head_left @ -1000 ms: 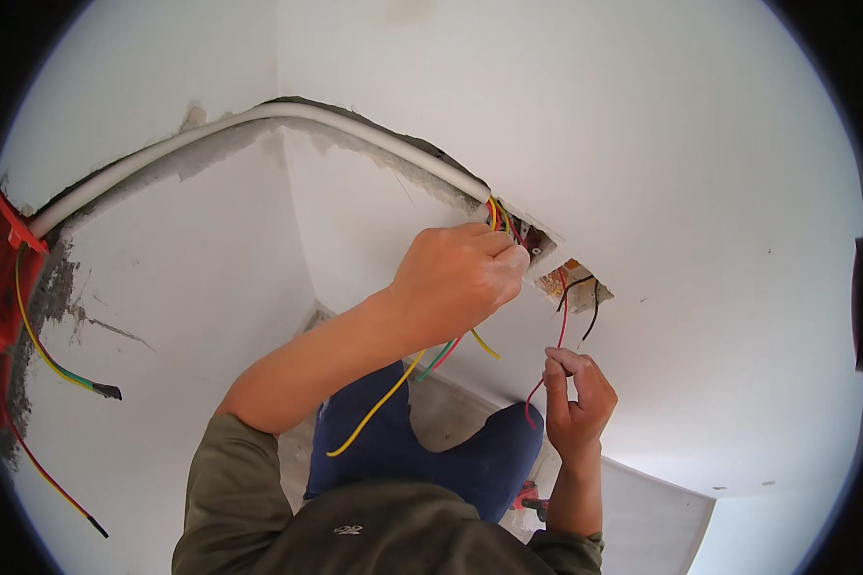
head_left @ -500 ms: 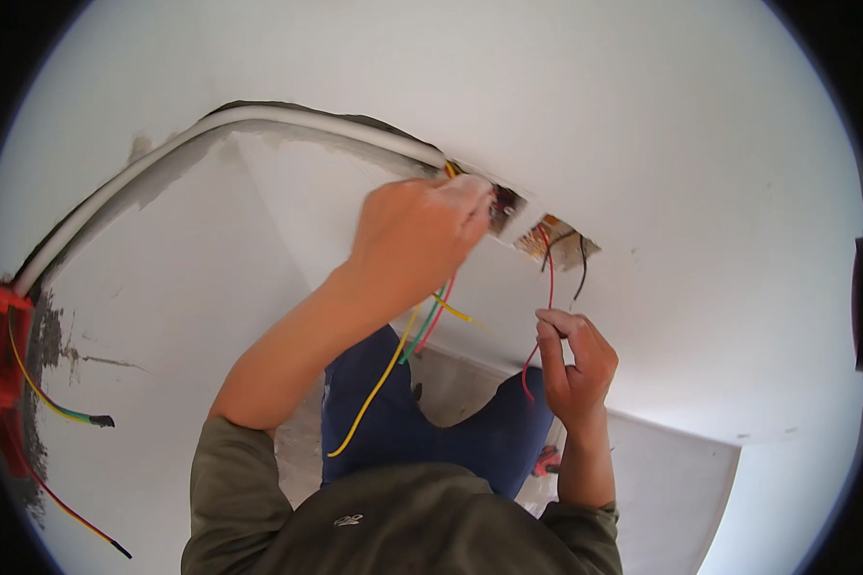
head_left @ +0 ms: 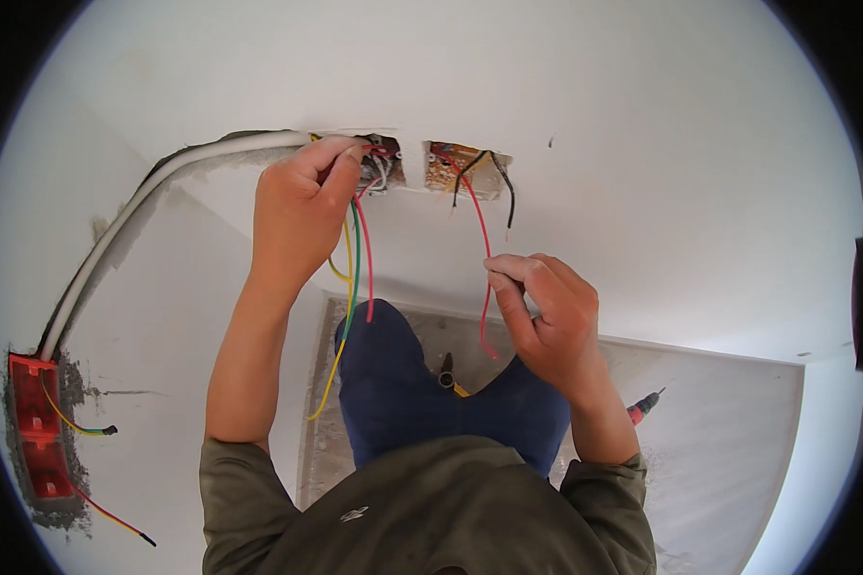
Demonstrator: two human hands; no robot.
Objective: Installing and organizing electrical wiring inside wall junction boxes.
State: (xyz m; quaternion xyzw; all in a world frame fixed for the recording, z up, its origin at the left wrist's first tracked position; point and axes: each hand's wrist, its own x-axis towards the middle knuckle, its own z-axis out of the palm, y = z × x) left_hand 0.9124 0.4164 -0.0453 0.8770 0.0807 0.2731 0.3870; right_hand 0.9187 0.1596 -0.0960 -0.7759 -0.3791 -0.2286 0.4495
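The red wire [head_left: 482, 259] hangs out of the right wall box [head_left: 458, 170] and runs down to the right hand [head_left: 547, 321], where thumb and forefinger are pinched on it near its lower end, so this grip is clenched on the wire. In the same box there is also a black wire [head_left: 504, 187], loose and touched by nobody. Just beside it, the left wall box [head_left: 385, 165] holds a bundle of red, green and yellow wires [head_left: 355, 259], and the left hand [head_left: 302, 206] has its fingers closed around their upper part, right at the opening (the fingertips go partly inside, so the exact hold is hidden). The step in hand seems to be sorting and pulling the conductors out of the two boxes. The next move probably calls for a steady pull without bending the copper ends. Further out, a white conduit [head_left: 144, 206] goes along a cut groove to a red box [head_left: 34, 426] low on the wall, and a screwdriver [head_left: 642, 407] lies on the floor
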